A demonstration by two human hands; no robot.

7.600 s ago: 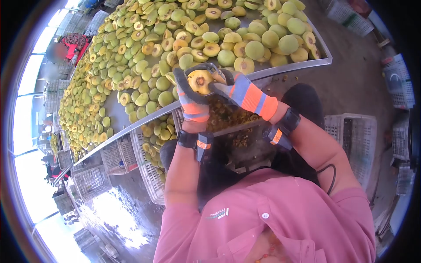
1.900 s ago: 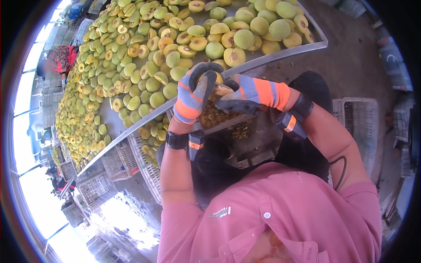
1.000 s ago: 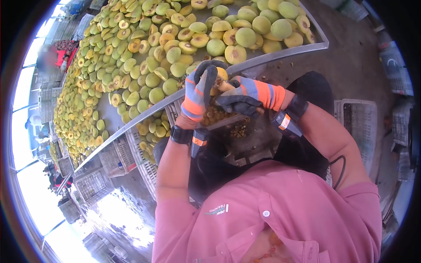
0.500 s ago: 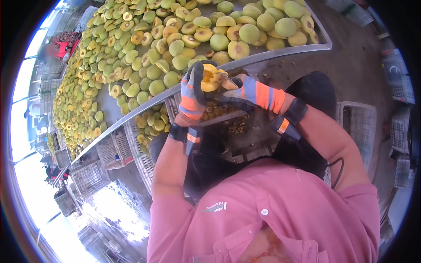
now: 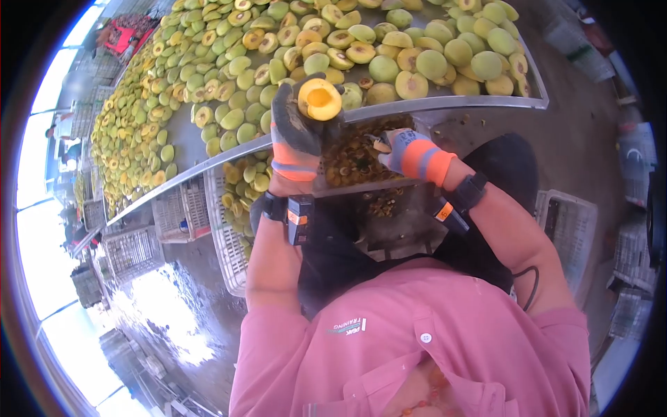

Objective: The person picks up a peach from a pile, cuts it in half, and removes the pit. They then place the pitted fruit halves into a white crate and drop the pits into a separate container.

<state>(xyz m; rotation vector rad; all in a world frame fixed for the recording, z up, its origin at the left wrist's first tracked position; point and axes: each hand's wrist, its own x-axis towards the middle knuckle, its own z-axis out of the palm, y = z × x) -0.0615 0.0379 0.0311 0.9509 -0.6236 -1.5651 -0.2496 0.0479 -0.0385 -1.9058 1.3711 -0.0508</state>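
Note:
Gloved in grey and orange, my left hand [image 5: 299, 132] is wrapped round a halved yellow fruit [image 5: 320, 99], its hollow centre facing up, just over the metal table edge. My right hand [image 5: 408, 151], gloved alike, is closed to the right of it, above a crate of scraps [image 5: 361, 156]. A small brownish piece or tool tip shows at its fingers, too small to name. The two hands are apart. Beyond them, many green and yellow fruit halves [image 5: 431, 64] lie on the metal table [image 5: 445, 104].
A crate of fruit halves [image 5: 226, 243] stands left of my legs, with empty-looking crates [image 5: 133, 254] farther left. Another pale crate [image 5: 566, 229] is at my right. A person in red [image 5: 124, 40] is at the far left, beyond the table.
My hands have moved apart. My left hand has risen with the fruit, whose hollow now faces up, while my right hand has come away from it, lower and to the right.

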